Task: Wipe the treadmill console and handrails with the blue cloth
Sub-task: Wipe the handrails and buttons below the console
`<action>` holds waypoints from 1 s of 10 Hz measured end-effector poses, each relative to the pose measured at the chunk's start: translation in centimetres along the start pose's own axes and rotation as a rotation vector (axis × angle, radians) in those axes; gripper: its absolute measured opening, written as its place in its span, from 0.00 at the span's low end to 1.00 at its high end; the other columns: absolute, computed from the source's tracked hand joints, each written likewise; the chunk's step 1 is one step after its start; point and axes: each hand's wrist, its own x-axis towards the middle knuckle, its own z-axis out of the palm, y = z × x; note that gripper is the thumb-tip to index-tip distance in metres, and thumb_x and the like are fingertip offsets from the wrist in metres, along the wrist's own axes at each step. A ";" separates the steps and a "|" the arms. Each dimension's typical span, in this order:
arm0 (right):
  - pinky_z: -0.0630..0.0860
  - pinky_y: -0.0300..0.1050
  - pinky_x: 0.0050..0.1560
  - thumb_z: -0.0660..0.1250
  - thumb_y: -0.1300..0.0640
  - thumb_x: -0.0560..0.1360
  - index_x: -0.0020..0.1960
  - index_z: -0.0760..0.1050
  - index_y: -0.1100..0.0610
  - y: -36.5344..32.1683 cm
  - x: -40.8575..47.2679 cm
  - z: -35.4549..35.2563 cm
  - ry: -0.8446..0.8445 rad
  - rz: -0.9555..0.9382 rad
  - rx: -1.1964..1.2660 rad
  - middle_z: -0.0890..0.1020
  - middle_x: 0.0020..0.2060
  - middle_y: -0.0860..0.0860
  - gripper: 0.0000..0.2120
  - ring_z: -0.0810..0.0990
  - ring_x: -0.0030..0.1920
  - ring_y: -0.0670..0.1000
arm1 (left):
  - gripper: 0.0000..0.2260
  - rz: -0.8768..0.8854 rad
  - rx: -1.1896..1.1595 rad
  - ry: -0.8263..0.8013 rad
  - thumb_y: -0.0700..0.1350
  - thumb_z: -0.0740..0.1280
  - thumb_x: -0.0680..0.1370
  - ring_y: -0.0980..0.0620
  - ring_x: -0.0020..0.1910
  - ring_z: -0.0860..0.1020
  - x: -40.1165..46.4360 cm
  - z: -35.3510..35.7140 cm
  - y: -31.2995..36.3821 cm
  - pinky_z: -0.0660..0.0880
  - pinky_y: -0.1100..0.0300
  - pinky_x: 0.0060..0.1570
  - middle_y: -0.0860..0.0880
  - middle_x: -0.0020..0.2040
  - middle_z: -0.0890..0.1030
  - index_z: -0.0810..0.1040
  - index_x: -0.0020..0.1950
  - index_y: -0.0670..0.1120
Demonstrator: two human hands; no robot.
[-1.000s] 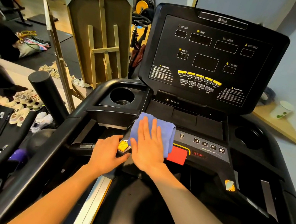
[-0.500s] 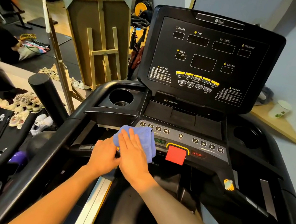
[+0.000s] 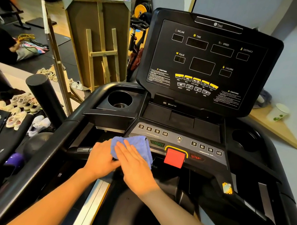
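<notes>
The blue cloth point(image 3: 134, 147) lies bunched on the lower front edge of the treadmill console point(image 3: 201, 62), directly under the fingers of the right hand point(image 3: 135, 168). That hand lies flat on it, fingers straight and slightly spread, pressing the cloth down; the cloth's free folds stick out beyond the fingertips and to their right. The left hand point(image 3: 101, 160) sits just beside the right one, touching it, its fingers bent over the console's edge at the cloth's left corner; whether they pinch the cloth itself cannot be told. Just right of the cloth are the green START label point(image 3: 157, 144) and the red stop button point(image 3: 174, 157). The left handrail point(image 3: 47, 151) runs down past the left forearm.
</notes>
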 end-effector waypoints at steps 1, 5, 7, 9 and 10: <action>0.51 0.36 0.76 0.28 0.54 0.82 0.77 0.65 0.48 3.0 -0.2 1.5 0.028 -0.197 -0.091 0.69 0.75 0.41 0.35 0.59 0.77 0.42 | 0.22 -0.038 0.012 -0.003 0.62 0.66 0.74 0.56 0.45 0.80 0.0 0.1 -0.1 0.75 0.54 0.46 0.54 0.49 0.82 0.77 0.63 0.50; 0.48 0.45 0.79 0.47 0.70 0.81 0.82 0.47 0.54 14.1 -4.7 0.8 0.204 -0.182 0.055 0.51 0.82 0.46 0.31 0.51 0.81 0.48 | 0.30 -0.127 0.113 -0.036 0.64 0.69 0.73 0.55 0.50 0.80 0.0 0.2 -0.1 0.74 0.54 0.54 0.52 0.57 0.82 0.72 0.69 0.49; 0.62 0.43 0.73 0.64 0.71 0.74 0.78 0.63 0.59 15.5 -5.1 -2.0 0.143 0.068 0.241 0.63 0.79 0.56 0.33 0.64 0.76 0.55 | 0.29 -0.129 0.100 -0.023 0.64 0.69 0.73 0.55 0.50 0.80 -0.1 0.2 -0.1 0.73 0.53 0.54 0.52 0.57 0.82 0.73 0.68 0.50; 0.65 0.48 0.36 0.71 0.53 0.79 0.41 0.67 0.58 12.5 -1.2 -4.7 0.433 0.312 0.749 0.68 0.37 0.58 0.16 0.67 0.39 0.53 | 0.30 -0.147 0.102 -0.040 0.64 0.69 0.72 0.55 0.52 0.80 -0.1 0.3 -0.2 0.73 0.52 0.56 0.52 0.58 0.82 0.72 0.69 0.50; 0.66 0.43 0.50 0.70 0.67 0.75 0.54 0.66 0.45 10.1 0.2 -4.6 0.358 0.285 0.592 0.68 0.49 0.50 0.20 0.66 0.50 0.49 | 0.30 -0.142 0.102 -0.038 0.64 0.69 0.72 0.54 0.52 0.80 0.0 0.4 -0.2 0.73 0.52 0.56 0.52 0.58 0.82 0.72 0.69 0.50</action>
